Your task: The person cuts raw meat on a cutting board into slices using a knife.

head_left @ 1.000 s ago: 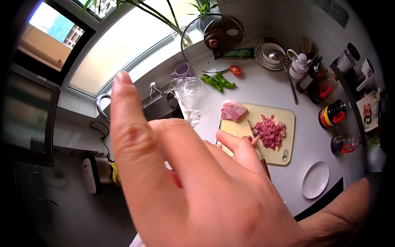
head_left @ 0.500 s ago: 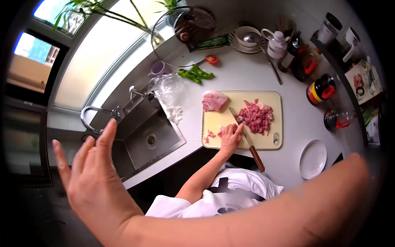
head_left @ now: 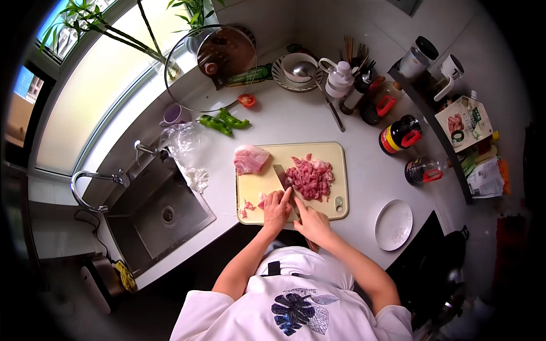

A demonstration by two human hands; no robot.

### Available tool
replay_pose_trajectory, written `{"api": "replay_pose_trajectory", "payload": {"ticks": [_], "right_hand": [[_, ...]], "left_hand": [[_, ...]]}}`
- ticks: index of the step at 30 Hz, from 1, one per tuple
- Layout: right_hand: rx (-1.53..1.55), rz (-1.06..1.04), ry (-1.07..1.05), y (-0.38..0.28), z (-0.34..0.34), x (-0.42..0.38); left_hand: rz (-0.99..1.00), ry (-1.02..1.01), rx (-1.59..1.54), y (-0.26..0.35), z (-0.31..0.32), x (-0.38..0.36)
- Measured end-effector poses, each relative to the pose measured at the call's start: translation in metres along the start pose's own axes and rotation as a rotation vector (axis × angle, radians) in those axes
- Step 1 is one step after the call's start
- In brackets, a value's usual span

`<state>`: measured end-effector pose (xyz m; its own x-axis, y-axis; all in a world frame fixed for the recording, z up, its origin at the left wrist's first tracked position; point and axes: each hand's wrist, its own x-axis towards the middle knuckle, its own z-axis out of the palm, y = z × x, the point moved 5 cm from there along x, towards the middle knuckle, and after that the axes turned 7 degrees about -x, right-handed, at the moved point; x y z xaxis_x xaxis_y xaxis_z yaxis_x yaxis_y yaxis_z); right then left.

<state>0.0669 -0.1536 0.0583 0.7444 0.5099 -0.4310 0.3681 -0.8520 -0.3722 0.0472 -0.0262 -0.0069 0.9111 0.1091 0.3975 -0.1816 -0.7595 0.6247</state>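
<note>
A kitchen knife (head_left: 281, 175) lies slanted across the cream cutting board (head_left: 250, 184), its wooden handle extending past the near edge. My right hand (head_left: 311, 223) is closed around the knife where blade meets handle, index finger stretched along it. My left hand (head_left: 276, 210) rests on the board left of the knife, fingers extended, one fingertip at the blade. Small meat scraps (head_left: 247, 208) lie left of that hand. A larger piece of raw meat (head_left: 251, 159) sits at the board's upper left. Chopped meat (head_left: 310, 177) is heaped right of the blade.
A sink (head_left: 165, 213) with a faucet (head_left: 94, 184) is at left. Green peppers (head_left: 224, 122), a cut tomato (head_left: 247, 100) and a plastic bag (head_left: 185, 142) lie behind the board. Bottles (head_left: 400, 135) and a white plate (head_left: 393, 225) stand at right.
My right hand has come down from the raised, spread-fingered position in the foreground onto the knife. My left hand has stayed on the board. The view has shifted toward the right.
</note>
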Motion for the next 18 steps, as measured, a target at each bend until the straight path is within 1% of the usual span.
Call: {"api": "replay_pose_trajectory", "payload": {"ticks": [1, 2, 4, 5, 6, 8, 9, 11, 12, 14, 15, 16, 18], "right_hand": [[0.007, 0.036, 0.092, -0.007, -0.001, 0.002], [0.006, 0.045, 0.091, -0.005, 0.002, 0.004], [0.045, 0.133, 0.191, 0.008, 0.010, 0.014], [0.057, 0.175, 0.175, 0.021, 0.019, 0.015], [0.055, 0.174, 0.177, 0.031, 0.014, 0.013], [0.087, 0.209, 0.123, 0.054, 0.001, 0.009], [0.086, 0.208, 0.122, 0.064, -0.005, 0.009], [0.296, 0.298, 0.109, 0.084, -0.013, 0.009], [0.296, 0.299, 0.111, 0.080, -0.020, 0.006], [0.021, 0.219, 0.210, 0.062, -0.046, -0.005], [-0.020, 0.186, 0.286, 0.056, -0.048, -0.009], [-0.020, 0.186, 0.283, 0.056, -0.045, -0.009], [0.023, -0.027, 0.424, 0.045, -0.045, -0.010]], "left_hand": [[0.015, 0.006, 0.017, 0.001, 0.002, 0.000], [0.017, 0.002, 0.009, 0.000, 0.003, 0.000], [0.003, -0.019, -0.042, -0.005, 0.008, -0.003], [-0.047, -0.007, -0.096, -0.010, 0.009, -0.006], [-0.047, -0.004, -0.096, -0.007, 0.000, -0.007], [-0.009, -0.005, -0.003, 0.004, -0.025, -0.007], [0.004, -0.026, 0.038, -0.001, -0.026, -0.016], [0.000, -0.045, 0.020, -0.007, -0.023, -0.025], [-0.001, -0.064, 0.002, -0.008, -0.020, -0.025], [0.007, -0.067, -0.024, -0.005, -0.017, -0.017], [0.013, -0.070, -0.048, -0.005, -0.015, -0.015], [0.010, -0.071, -0.048, -0.007, -0.011, -0.013], [0.036, -0.144, -0.078, -0.008, -0.002, -0.012]]}}
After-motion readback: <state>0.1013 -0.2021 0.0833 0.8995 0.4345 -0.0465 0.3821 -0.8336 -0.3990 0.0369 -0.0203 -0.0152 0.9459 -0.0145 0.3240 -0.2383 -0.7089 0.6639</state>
